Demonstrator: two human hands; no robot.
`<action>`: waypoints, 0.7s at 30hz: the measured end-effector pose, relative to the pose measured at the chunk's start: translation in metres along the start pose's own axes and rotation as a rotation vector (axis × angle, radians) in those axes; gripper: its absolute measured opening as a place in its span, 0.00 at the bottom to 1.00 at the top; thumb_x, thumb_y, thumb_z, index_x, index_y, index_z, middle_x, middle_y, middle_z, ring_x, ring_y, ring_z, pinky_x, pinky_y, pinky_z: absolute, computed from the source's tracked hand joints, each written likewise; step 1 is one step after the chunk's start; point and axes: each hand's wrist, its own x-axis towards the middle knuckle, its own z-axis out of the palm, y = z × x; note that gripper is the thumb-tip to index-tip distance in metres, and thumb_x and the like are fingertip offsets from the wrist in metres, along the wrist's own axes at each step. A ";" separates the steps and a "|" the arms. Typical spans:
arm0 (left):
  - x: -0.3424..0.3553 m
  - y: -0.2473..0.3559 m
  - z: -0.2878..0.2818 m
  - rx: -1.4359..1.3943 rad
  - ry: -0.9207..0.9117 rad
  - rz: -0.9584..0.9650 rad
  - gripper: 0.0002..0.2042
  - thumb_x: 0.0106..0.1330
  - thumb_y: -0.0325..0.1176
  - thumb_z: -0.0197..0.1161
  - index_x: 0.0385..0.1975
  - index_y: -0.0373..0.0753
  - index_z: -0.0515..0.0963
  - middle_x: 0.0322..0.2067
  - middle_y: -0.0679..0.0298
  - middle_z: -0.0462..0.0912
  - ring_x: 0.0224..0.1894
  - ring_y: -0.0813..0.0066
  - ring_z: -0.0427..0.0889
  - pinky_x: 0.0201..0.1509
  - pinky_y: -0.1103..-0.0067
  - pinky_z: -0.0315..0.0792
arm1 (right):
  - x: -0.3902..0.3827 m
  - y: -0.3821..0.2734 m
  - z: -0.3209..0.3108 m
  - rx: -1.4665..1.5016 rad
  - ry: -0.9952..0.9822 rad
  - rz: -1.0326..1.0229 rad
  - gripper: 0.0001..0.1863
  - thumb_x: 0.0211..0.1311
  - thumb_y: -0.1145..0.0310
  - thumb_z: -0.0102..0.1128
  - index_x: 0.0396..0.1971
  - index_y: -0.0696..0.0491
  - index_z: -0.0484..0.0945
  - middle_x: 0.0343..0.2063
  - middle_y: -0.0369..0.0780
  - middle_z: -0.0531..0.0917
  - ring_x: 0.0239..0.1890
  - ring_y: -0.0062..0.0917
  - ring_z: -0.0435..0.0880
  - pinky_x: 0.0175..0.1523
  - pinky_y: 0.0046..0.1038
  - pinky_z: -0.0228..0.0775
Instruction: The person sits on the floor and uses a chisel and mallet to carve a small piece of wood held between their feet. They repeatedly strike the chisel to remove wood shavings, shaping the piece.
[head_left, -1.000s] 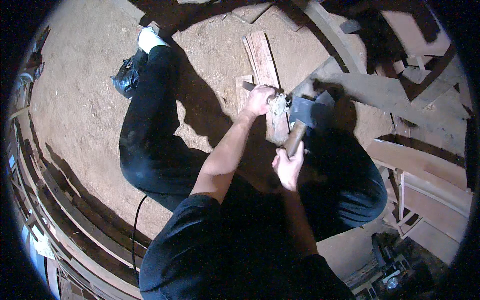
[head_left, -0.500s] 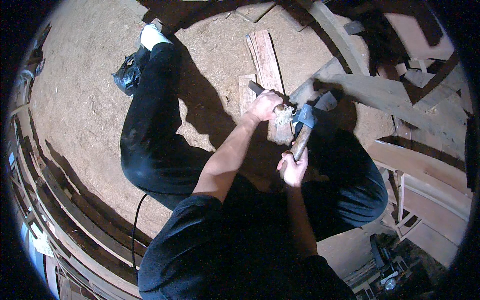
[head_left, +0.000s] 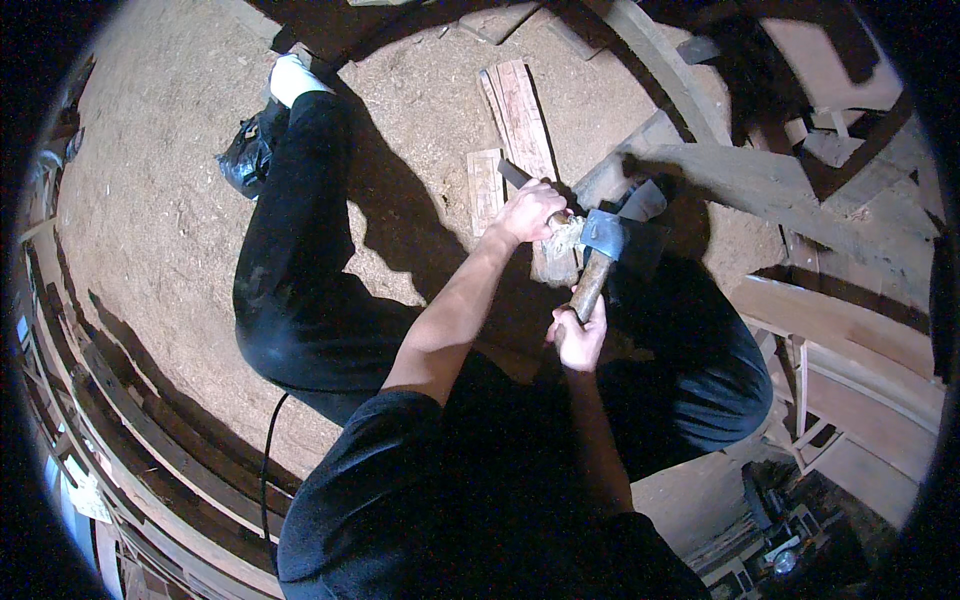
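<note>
My right hand (head_left: 578,337) is wrapped round the wooden handle of a hatchet (head_left: 592,285). Its grey metal head (head_left: 603,234) points up, close to the far end of the handle. Just left of that head, my left hand (head_left: 530,212) grips a short wooden piece with a pale, frayed end (head_left: 566,234). A dark flat bar (head_left: 513,173) sticks out on the far side of the left fist; whether it joins the frayed piece is hidden by the fingers. Below the frayed end lies a wood block (head_left: 556,266). Whether the hatchet touches the frayed end, I cannot tell.
A reddish board (head_left: 520,115) and a shorter plank (head_left: 486,190) lie on the sandy ground beyond my hands. Thick beams (head_left: 735,175) and stacked boards (head_left: 850,385) stand at the right. A black plastic bag (head_left: 245,158) sits by my left foot. Long timbers (head_left: 160,425) line the left.
The hatchet head has turned and now shows a broader face, nearer the frayed end. My right hand has shifted slightly left. The left hand keeps its grip in nearly the same place.
</note>
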 end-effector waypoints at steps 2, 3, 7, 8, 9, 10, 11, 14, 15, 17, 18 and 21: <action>0.001 -0.004 0.001 -0.001 0.010 -0.002 0.13 0.31 0.28 0.61 0.21 0.41 0.71 0.24 0.62 0.73 0.34 0.64 0.72 0.41 0.72 0.64 | 0.000 0.000 0.000 -0.005 0.003 0.002 0.21 0.46 0.83 0.48 0.44 0.57 0.63 0.19 0.40 0.72 0.11 0.21 0.69 0.15 0.21 0.61; -0.001 -0.007 0.002 0.000 0.008 -0.012 0.13 0.30 0.28 0.61 0.21 0.41 0.71 0.23 0.63 0.73 0.34 0.64 0.72 0.41 0.72 0.64 | 0.001 0.002 0.000 -0.004 0.003 0.002 0.21 0.46 0.83 0.48 0.44 0.57 0.63 0.19 0.40 0.72 0.11 0.21 0.69 0.15 0.21 0.61; -0.005 -0.011 0.006 -0.008 0.032 0.015 0.13 0.29 0.29 0.61 0.20 0.41 0.70 0.22 0.63 0.72 0.34 0.63 0.72 0.40 0.72 0.64 | 0.001 0.002 0.000 0.000 0.031 0.038 0.22 0.46 0.84 0.49 0.45 0.57 0.63 0.19 0.40 0.72 0.11 0.21 0.69 0.15 0.22 0.61; -0.005 -0.011 0.006 -0.005 0.029 0.008 0.13 0.29 0.29 0.61 0.20 0.41 0.70 0.23 0.63 0.72 0.34 0.63 0.72 0.41 0.72 0.64 | 0.002 0.002 0.000 0.008 0.026 0.035 0.22 0.45 0.83 0.49 0.45 0.57 0.63 0.19 0.40 0.72 0.11 0.21 0.69 0.15 0.22 0.61; -0.005 -0.011 0.006 -0.002 0.025 0.000 0.14 0.29 0.29 0.61 0.21 0.41 0.70 0.23 0.63 0.72 0.34 0.63 0.72 0.41 0.72 0.64 | 0.002 0.002 -0.001 0.016 0.021 0.033 0.22 0.45 0.83 0.49 0.45 0.57 0.63 0.19 0.40 0.72 0.11 0.21 0.69 0.15 0.22 0.60; -0.005 -0.011 0.007 0.002 0.021 -0.007 0.14 0.28 0.29 0.61 0.21 0.41 0.70 0.23 0.63 0.72 0.34 0.63 0.72 0.42 0.71 0.64 | 0.002 0.002 -0.001 0.025 0.017 0.030 0.23 0.45 0.83 0.49 0.45 0.57 0.63 0.19 0.39 0.72 0.11 0.21 0.69 0.15 0.22 0.60; -0.004 -0.012 0.007 0.013 0.005 -0.019 0.15 0.28 0.29 0.61 0.22 0.41 0.70 0.23 0.63 0.72 0.34 0.63 0.72 0.42 0.72 0.64 | 0.002 0.002 -0.001 0.031 0.019 0.015 0.23 0.44 0.83 0.50 0.45 0.57 0.63 0.19 0.39 0.71 0.10 0.21 0.68 0.14 0.22 0.60; -0.002 -0.011 0.005 0.030 -0.040 -0.047 0.16 0.27 0.29 0.61 0.22 0.41 0.70 0.24 0.63 0.72 0.34 0.63 0.72 0.43 0.72 0.64 | 0.001 -0.002 0.001 0.058 0.027 -0.029 0.23 0.42 0.84 0.50 0.44 0.58 0.64 0.20 0.38 0.70 0.09 0.21 0.66 0.13 0.23 0.61; -0.001 -0.011 0.004 0.025 -0.052 -0.052 0.16 0.27 0.29 0.61 0.23 0.41 0.70 0.24 0.63 0.72 0.35 0.63 0.72 0.44 0.72 0.64 | 0.002 -0.002 0.000 0.073 0.026 -0.042 0.23 0.42 0.83 0.50 0.44 0.59 0.63 0.20 0.39 0.70 0.09 0.21 0.66 0.13 0.23 0.61; -0.001 -0.011 0.005 0.009 -0.049 -0.054 0.16 0.26 0.29 0.61 0.23 0.41 0.71 0.23 0.62 0.72 0.35 0.63 0.72 0.43 0.72 0.64 | 0.001 -0.004 -0.002 0.098 0.033 -0.071 0.23 0.43 0.83 0.50 0.45 0.59 0.63 0.21 0.39 0.70 0.09 0.22 0.66 0.13 0.23 0.62; -0.001 -0.011 0.004 0.002 -0.034 -0.054 0.16 0.26 0.28 0.60 0.23 0.41 0.71 0.23 0.62 0.72 0.34 0.63 0.72 0.43 0.72 0.64 | 0.001 -0.007 -0.002 0.110 0.035 -0.084 0.23 0.43 0.82 0.50 0.45 0.59 0.63 0.22 0.40 0.70 0.09 0.22 0.66 0.13 0.23 0.62; 0.000 -0.013 0.003 -0.015 0.033 -0.047 0.16 0.26 0.28 0.60 0.22 0.41 0.70 0.22 0.62 0.72 0.33 0.61 0.72 0.40 0.71 0.64 | -0.004 -0.023 -0.002 0.149 0.071 -0.045 0.23 0.43 0.82 0.49 0.45 0.59 0.62 0.22 0.40 0.71 0.09 0.22 0.66 0.13 0.23 0.63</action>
